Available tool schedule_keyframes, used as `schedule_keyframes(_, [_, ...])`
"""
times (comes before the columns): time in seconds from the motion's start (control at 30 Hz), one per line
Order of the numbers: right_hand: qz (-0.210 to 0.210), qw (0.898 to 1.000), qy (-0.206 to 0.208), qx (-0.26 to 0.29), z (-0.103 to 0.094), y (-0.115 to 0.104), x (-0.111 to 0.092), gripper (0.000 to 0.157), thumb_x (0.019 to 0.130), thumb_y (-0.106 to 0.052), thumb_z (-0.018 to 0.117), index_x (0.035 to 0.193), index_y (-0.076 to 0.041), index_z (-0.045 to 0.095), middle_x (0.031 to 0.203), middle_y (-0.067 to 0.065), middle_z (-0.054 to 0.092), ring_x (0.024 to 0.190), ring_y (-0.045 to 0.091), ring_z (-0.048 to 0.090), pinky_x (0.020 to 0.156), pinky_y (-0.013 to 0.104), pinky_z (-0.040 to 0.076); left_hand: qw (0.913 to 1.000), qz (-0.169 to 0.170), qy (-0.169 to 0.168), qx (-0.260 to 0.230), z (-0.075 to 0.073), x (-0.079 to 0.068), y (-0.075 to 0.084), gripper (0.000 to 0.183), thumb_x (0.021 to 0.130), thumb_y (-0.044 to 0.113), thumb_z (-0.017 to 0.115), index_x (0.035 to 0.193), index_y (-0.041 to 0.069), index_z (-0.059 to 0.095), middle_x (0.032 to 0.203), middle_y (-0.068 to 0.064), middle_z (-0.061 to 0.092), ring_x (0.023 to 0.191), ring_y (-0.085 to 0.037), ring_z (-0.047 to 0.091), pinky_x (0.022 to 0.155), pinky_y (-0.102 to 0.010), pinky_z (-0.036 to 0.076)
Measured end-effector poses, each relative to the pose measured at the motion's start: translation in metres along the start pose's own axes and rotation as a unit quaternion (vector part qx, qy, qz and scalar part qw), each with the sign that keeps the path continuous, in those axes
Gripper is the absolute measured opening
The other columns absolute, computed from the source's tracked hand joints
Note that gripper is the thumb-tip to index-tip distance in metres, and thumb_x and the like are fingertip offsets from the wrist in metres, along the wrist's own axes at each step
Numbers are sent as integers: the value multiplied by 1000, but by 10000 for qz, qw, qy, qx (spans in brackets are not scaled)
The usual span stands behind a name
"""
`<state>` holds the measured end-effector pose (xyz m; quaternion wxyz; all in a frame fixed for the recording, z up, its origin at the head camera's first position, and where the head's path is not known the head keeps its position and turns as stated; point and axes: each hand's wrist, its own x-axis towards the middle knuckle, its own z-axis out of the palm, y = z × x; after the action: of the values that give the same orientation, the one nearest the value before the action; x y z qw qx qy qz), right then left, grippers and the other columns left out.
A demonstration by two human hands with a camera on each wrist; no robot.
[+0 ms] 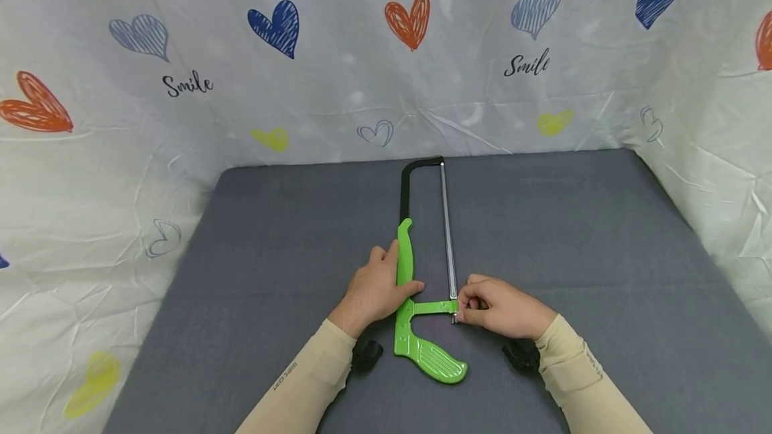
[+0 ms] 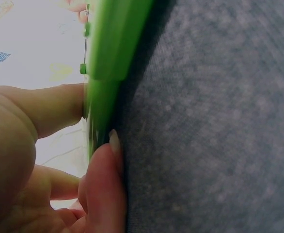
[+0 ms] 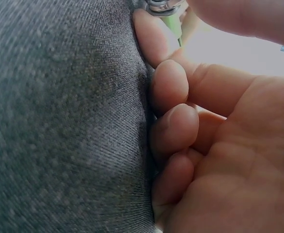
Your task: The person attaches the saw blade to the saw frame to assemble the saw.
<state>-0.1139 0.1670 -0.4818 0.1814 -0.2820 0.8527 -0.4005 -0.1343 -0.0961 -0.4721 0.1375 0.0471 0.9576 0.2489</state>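
Observation:
A hacksaw point(image 1: 405, 266) with a green handle and a black front bow lies flat on the grey cloth, its handle end nearest me. My left hand point(image 1: 375, 290) holds the green frame, thumb over the top and fingers at its outer edge; the left wrist view shows the green frame point(image 2: 118, 39) close up. At the lower end of the silver blade point(image 1: 448, 233), my right hand point(image 1: 503, 305) pinches the metal fastener beside the green crosspiece point(image 1: 431, 307). In the right wrist view this shiny metal fastener point(image 3: 162, 7) sits between thumb and index finger, the other fingers curled against the cloth.
Grey cloth point(image 1: 271, 240) covers the table. A white sheet point(image 1: 338, 86) printed with hearts and "Smile" hangs behind and along the sides. Black wrist devices point(image 1: 366, 356) show under both sleeves. The black tip of the saw reaches near the table's far edge.

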Motion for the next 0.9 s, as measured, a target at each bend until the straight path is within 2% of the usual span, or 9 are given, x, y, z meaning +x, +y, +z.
schedule_keyframes(0.3, [-65,10000,-3,-65,-1,1,0,13,101,-20,77,88,-23,74,84,-7,53,74,3,49,70,23,43,10000,6,24,47,0,-1,0,101,98,47,79,172,5,25,137,-20,52,73,-24,57,65,-33,47])
schedule_keyframes(0.7, [80,9999,-74,80,-2,1,2,11,100,-18,76,89,-20,73,85,-5,52,73,4,49,69,23,43,9999,59,62,55,0,0,0,100,99,47,79,172,4,25,139,-21,52,74,-24,57,67,-36,48])
schedule_keyframes(0.9, [216,9997,-115,93,2,6,0,10,101,-25,77,92,-23,78,85,-6,54,73,4,51,70,23,45,9999,134,-12,-80,4,-4,-6,101,99,49,77,172,3,24,142,-23,51,80,-25,59,71,-38,50])
